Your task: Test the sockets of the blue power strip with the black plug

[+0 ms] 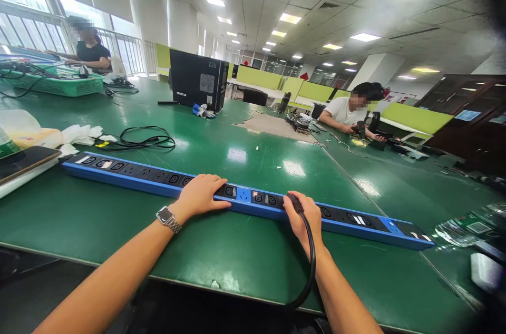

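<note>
A long blue power strip (130, 176) with black sockets lies across the green table (237, 249) in front of me. My left hand (201, 194) rests flat on top of its middle, a watch on the wrist. My right hand (304, 215) grips a black plug (294, 200) pressed at a socket on the strip. The plug's black cable (311, 260) runs back over my right wrist and off the table's near edge.
A coiled black cable (146, 140) and white tissues (81, 135) lie behind the strip at left. A phone on a white box (23, 163) sits far left. A black computer case (197, 80) stands further back. Two other people work at the far left and right.
</note>
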`<state>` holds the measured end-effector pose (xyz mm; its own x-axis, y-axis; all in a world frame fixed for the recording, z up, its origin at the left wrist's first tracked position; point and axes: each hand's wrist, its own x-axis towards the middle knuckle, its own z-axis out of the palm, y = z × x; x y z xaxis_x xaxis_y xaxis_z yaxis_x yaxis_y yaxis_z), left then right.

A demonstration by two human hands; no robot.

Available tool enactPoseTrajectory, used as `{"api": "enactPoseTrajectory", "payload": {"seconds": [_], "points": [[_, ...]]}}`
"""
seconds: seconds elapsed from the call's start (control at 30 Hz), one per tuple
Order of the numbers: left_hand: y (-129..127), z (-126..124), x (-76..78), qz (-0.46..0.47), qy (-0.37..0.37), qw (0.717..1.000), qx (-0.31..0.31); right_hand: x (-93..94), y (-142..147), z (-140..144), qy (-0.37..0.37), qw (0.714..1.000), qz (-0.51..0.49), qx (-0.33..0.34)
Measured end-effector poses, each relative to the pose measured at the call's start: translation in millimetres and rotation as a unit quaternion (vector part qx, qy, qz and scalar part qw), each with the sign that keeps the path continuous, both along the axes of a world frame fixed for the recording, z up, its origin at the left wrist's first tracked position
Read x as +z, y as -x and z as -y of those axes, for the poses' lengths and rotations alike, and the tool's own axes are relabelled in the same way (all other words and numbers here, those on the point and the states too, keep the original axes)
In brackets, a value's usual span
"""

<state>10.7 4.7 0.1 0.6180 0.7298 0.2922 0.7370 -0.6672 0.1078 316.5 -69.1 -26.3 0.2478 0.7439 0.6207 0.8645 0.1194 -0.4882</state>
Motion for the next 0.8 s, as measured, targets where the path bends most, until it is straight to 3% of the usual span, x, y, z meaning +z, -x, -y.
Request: {"api": "enactPoseTrajectory", "payload": {"seconds": [0.37, 0.57, 0.8], "points": [[0.1, 0.6, 0.0, 0.003, -0.005, 1.000, -0.001, -7.9, -2.1, 0.3, -0.007, 0.990, 0.139, 0.038], [0.5, -0.7, -1.6, 0.005, -0.010, 1.000, -0.006, -14.2, 2.2, 4.1, -0.040, 0.989, 0.139, -0.020], [0.5, -0.4, 0.0, 0.006, -0.002, 1.000, -0.008, -11.8, 0.8, 4.8, -0.009, 0.994, 0.106, -0.039]]}}
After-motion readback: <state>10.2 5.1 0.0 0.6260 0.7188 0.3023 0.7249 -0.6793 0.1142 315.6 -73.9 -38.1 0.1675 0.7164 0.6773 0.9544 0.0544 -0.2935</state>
